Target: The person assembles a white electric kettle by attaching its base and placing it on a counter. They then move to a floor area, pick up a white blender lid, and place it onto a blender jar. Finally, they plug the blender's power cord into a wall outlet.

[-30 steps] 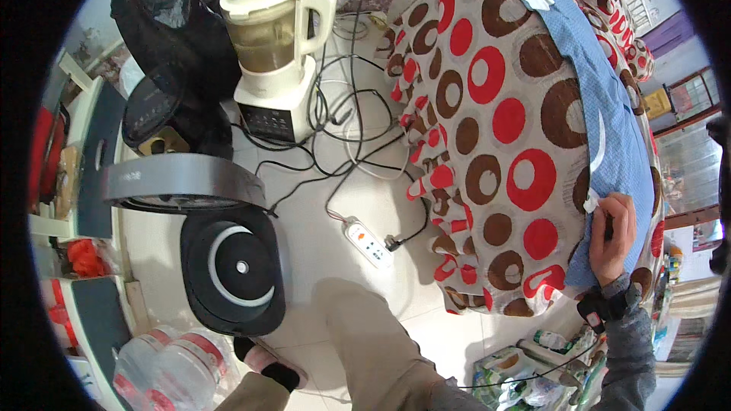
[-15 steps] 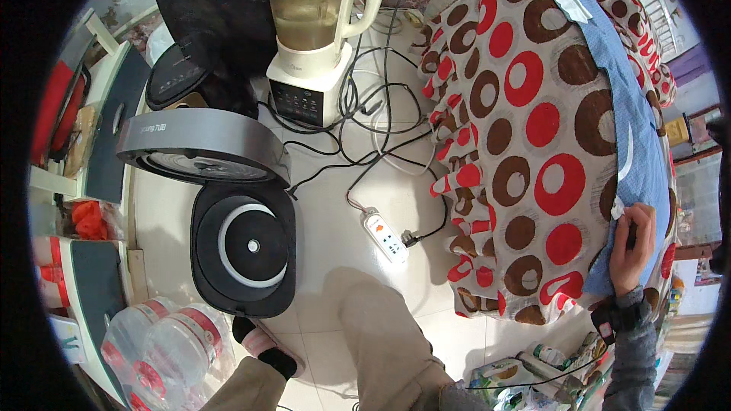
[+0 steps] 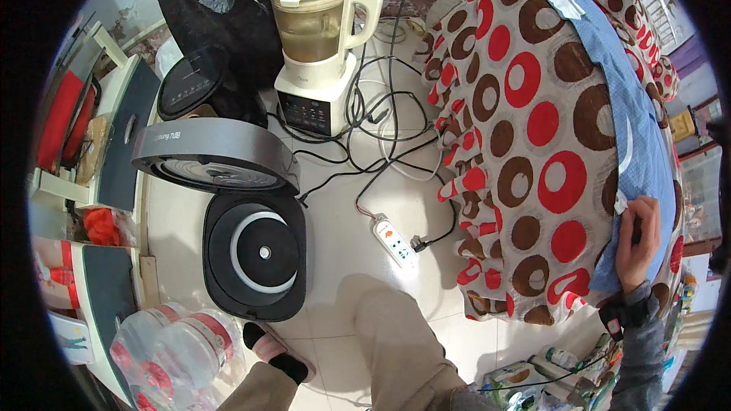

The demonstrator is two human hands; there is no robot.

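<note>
At the right, my right hand (image 3: pixel 638 243) is closed, its fingertips pinching a small crumpled white piece (image 3: pixel 620 202), tissue or thin cloth. It rests on a blue cloth (image 3: pixel 646 152) that lies over a bed cover (image 3: pixel 542 122) with red and brown circles. My left hand is out of view. On the floor to the left stands a rice cooker (image 3: pixel 255 255) with its grey lid (image 3: pixel 221 154) raised; its dark inside shows a pale ring and a round centre knob. Behind it is a cream blender (image 3: pixel 312 53) with a clear jug.
A white power strip (image 3: pixel 394 241) lies on the tiles, a black plug (image 3: pixel 419 243) beside it. Tangled cables (image 3: pixel 381 125) run behind. Large plastic bottles (image 3: pixel 183 346) stand by the left cabinet (image 3: pixel 110 289). Various packages (image 3: pixel 563 369) lie at lower right. My legs (image 3: pixel 396 335) are below.
The whole view has shifted slightly, with most things now a little further right and lower. My right hand keeps its pinch at the same spot on the blue cloth.
</note>
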